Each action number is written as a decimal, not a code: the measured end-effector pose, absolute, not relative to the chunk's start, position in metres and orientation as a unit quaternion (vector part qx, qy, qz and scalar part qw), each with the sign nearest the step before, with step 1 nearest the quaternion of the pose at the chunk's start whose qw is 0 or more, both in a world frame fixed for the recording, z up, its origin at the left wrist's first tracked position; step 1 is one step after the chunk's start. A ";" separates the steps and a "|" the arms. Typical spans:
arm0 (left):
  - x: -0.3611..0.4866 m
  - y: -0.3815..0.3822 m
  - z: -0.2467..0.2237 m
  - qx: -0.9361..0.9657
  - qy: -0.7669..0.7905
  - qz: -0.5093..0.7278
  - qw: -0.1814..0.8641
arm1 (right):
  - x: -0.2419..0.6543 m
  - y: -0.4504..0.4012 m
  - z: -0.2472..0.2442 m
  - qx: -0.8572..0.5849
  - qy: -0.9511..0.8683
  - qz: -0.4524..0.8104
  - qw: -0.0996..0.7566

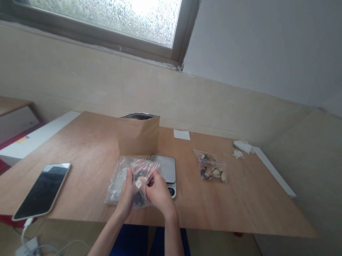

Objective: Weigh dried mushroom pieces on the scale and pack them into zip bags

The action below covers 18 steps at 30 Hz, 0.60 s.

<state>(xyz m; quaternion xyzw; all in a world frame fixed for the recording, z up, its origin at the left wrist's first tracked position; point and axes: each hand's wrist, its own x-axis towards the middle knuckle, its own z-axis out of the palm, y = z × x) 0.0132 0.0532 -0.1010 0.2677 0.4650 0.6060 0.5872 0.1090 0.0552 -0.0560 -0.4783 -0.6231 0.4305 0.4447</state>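
Note:
A clear zip bag point(143, 171) with a red seal line and a small white label is between my hands, over the front of the table. My left hand point(128, 193) is closed on its left side, thumb pointing up. At the red-edged mouth is my right hand point(160, 192), its fingers curled and partly inside or behind the plastic; what they pinch is hidden. Some dark and tan contents show through the bag. More clear plastic bags point(116, 184) lie under and left of my left hand. Just behind my right hand sits a kitchen scale point(167, 167), partly covered.
An opened brown paper pouch point(138, 137) stands behind the bags. Filled zip bags point(214, 171) lie on the right. A phone point(43, 190) with a charging cable is at the left, a white paper point(182, 134) and crumpled tissue point(242, 146) at the back.

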 end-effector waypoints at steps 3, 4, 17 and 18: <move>0.012 0.057 -0.098 0.241 0.459 0.615 0.594 | 0.110 0.057 -0.060 -0.484 -0.622 0.442 0.428; 0.011 0.058 -0.098 0.229 0.455 0.620 0.597 | 0.110 0.057 -0.061 -0.492 -0.619 0.441 0.425; -0.004 0.085 -0.112 0.073 0.386 0.598 0.699 | 0.114 0.068 -0.059 -0.491 -0.509 0.456 0.540; -0.005 0.089 -0.116 0.068 0.373 0.599 0.706 | 0.114 0.070 -0.060 -0.485 -0.495 0.460 0.555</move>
